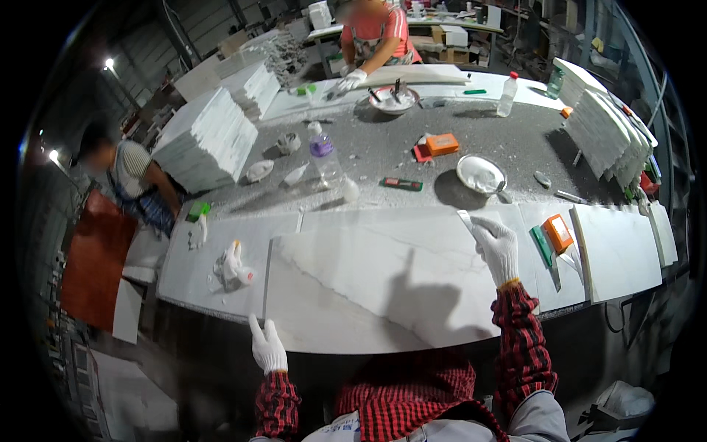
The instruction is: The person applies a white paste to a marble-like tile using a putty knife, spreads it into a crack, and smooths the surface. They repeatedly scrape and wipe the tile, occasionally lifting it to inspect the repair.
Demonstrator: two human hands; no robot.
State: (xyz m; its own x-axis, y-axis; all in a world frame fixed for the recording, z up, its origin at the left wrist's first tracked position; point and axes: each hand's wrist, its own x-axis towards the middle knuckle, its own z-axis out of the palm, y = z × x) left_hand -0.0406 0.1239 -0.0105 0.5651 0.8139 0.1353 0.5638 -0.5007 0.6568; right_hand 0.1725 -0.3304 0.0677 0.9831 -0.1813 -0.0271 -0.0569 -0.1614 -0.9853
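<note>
A large white marble-patterned tile (353,295) with grey veins lies flat before me. My right hand (496,249), in a white knit glove, is closed at the tile's far right part. A thin, flat, pale blade like a scraper (465,220) sticks out from its fingers; the grip end is hidden. My left hand (269,348), gloved too, is at the tile's near left corner with fingers stretched and apart, holding nothing. A bowl of white paste (480,177) stands beyond my right hand, a spatula at its rim. A crumpled white bag (234,272) lies left of the tile.
Right of the tile are an orange box (558,233), a green-handled scraper (541,243) and stacked tiles (607,136). A purple-labelled bottle (324,155) and another orange box (442,144) stand farther back. Tile stacks (210,140) rise at left. One co-worker (375,37) works opposite; another person (136,177) is at left.
</note>
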